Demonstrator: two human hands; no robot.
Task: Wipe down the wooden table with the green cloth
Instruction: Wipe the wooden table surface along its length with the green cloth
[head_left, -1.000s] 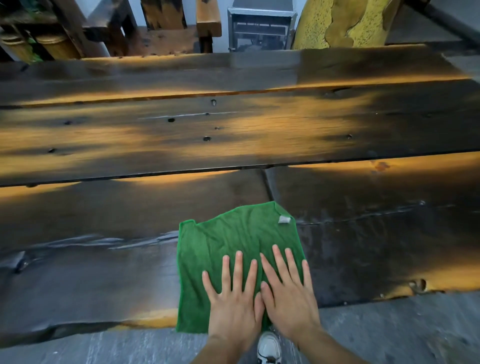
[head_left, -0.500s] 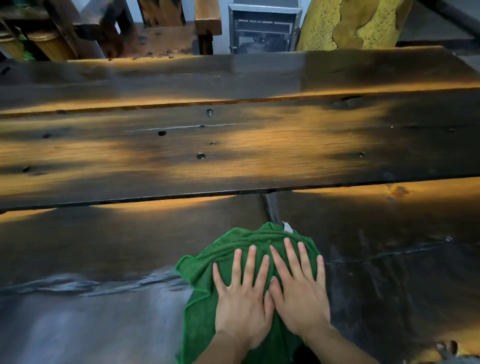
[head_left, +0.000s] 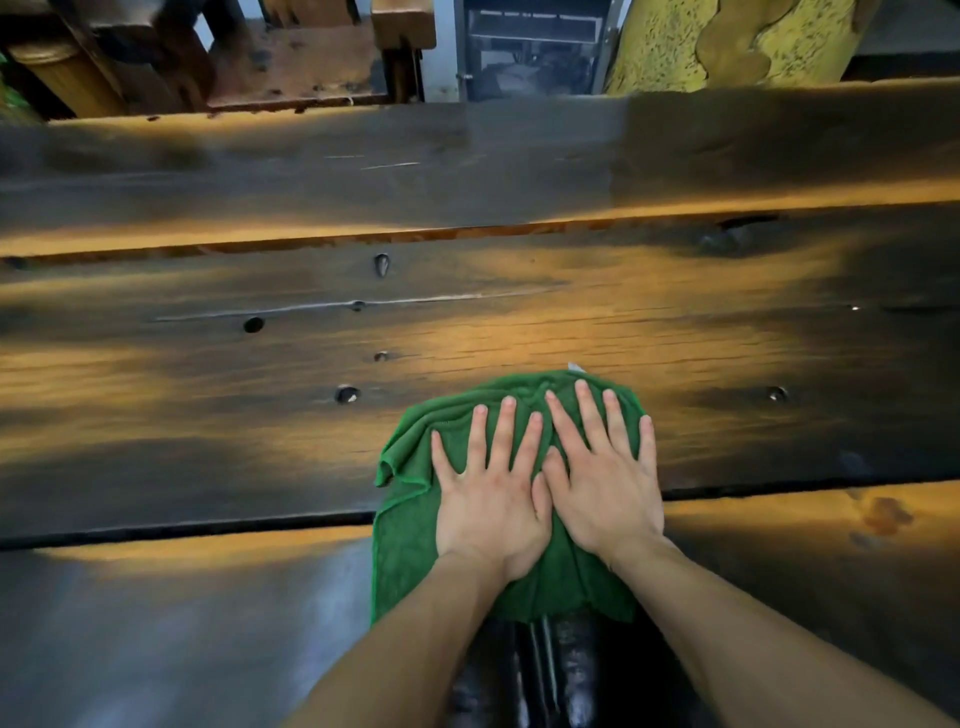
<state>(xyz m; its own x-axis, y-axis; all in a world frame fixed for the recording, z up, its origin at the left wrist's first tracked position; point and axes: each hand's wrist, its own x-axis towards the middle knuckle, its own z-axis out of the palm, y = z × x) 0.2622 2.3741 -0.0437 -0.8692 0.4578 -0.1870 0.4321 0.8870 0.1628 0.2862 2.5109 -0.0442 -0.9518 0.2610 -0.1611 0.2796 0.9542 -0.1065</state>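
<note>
Cloth: green cloth (head_left: 410, 545) lies bunched at lower centre of the frame, straddling the dark seam between 2 planks; its far edge is rumpled into folds.
Tag: small white tag (head_left: 575, 368) shows at the cloth's top edge, right of centre.
Left hand: left hand (head_left: 491, 493) lies flat on the cloth, fingers straight and spread, nothing gripped.
Right hand: right hand (head_left: 605, 483) lies flat on the cloth just beside the left, thumb touching it, fingers straight and slightly apart.
Table: wooden table (head_left: 208, 364) fills most of the frame; dark planks with orange-lit patches and several small dark holes left of centre.
Near plank: lower left looks greyish with a sheen, possibly wet; motion blur makes it hard to tell.
Background: wooden furniture at upper left, a yellow speckled slab (head_left: 675, 47) at upper right.
</note>
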